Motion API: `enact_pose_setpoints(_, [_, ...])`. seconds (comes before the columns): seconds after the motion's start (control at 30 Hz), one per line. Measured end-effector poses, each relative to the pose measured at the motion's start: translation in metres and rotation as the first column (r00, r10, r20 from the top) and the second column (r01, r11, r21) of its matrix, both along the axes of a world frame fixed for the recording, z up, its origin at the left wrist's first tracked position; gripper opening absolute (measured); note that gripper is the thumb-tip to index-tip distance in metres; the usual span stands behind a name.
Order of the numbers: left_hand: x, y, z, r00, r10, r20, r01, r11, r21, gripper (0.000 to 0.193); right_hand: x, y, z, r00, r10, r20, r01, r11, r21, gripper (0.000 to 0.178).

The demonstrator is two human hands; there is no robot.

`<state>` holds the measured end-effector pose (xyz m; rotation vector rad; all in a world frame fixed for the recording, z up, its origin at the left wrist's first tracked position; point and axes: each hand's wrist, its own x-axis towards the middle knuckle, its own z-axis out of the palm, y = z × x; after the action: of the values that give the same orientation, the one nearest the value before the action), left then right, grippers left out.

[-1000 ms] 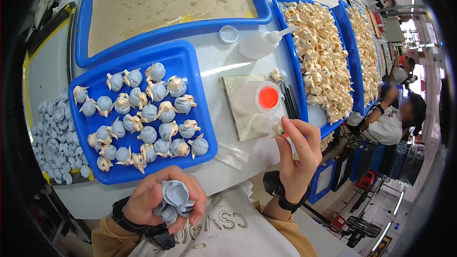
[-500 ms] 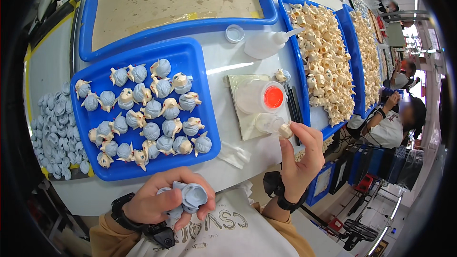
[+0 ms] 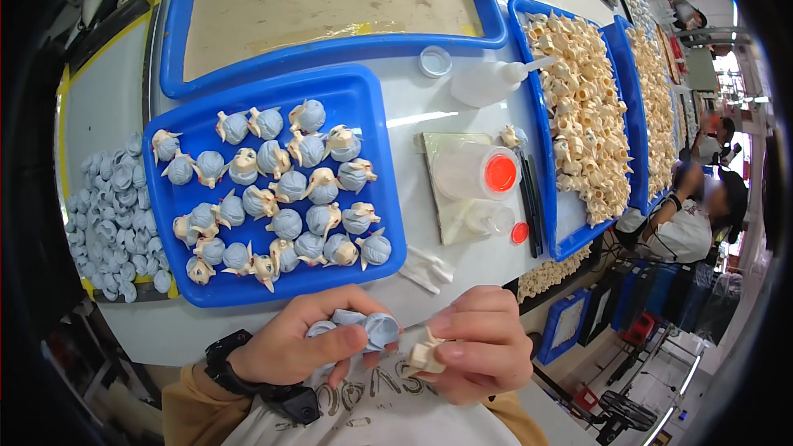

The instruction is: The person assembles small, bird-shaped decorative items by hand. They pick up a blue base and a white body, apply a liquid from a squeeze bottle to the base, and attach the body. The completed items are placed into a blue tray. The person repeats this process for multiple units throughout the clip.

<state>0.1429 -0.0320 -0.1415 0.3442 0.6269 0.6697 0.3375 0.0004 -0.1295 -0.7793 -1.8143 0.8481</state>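
Fingers curled, my left hand (image 3: 291,345) grips several hollow blue-grey doll hair pieces (image 3: 381,332), one with its cupped side facing up. Just to its right, my right hand (image 3: 487,347) pinches a cream doll head part (image 3: 424,355) between thumb and fingers. The two hands are close together in front of my shirt, and a narrow gap separates the cream part from the hair pieces. Beyond them lies a blue tray (image 3: 388,190) bearing rows of doll heads (image 3: 322,186) with blue-grey hair.
Right of the tray, a clear jar with red contents (image 3: 500,173) and a small clear jar (image 3: 487,217) stand on a square pad (image 3: 434,146). A squeeze bottle (image 3: 487,83) is behind. Cream parts (image 3: 578,107) fill a right-hand bin; loose hair pieces (image 3: 116,215) lie far left.
My right hand has come from the small jar toward my left hand, bringing the cream head part. A small red disc beside the jar now shows. The whole view has shifted slightly.
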Motion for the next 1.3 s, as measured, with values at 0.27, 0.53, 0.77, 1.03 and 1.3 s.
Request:
enact_pose_setpoints(0.27, [0.001,0.002,0.007,0.994,-0.045,-0.104,0.041,0.998,-0.043,0.025,0.000,0.006,0.006,0.956,0.100,0.276,-0.101,0.995,-0.010,0.037])
enact_pose_setpoints(0.53, [0.003,0.000,0.008,0.981,-0.190,-0.049,0.190,0.982,0.009,0.029,-0.004,-0.015,0.025,0.898,0.045,0.437,-0.067,0.997,0.035,0.041])
enact_pose_setpoints(0.77, [0.010,-0.004,0.017,0.991,-0.128,-0.043,0.126,0.991,-0.038,0.034,-0.011,-0.027,0.019,0.863,-0.053,0.502,0.012,0.996,0.085,0.040])
enact_pose_setpoints(1.03, [0.001,-0.008,0.013,0.984,-0.150,0.096,0.146,0.988,0.043,0.030,-0.015,-0.007,0.016,0.965,-0.104,0.241,0.107,0.994,0.003,0.037])
enact_pose_setpoints(1.3, [-0.011,-0.002,0.016,0.880,-0.446,0.166,0.274,0.759,0.590,0.024,-0.027,0.001,-0.011,0.861,-0.120,0.494,0.147,0.989,-0.017,0.038])
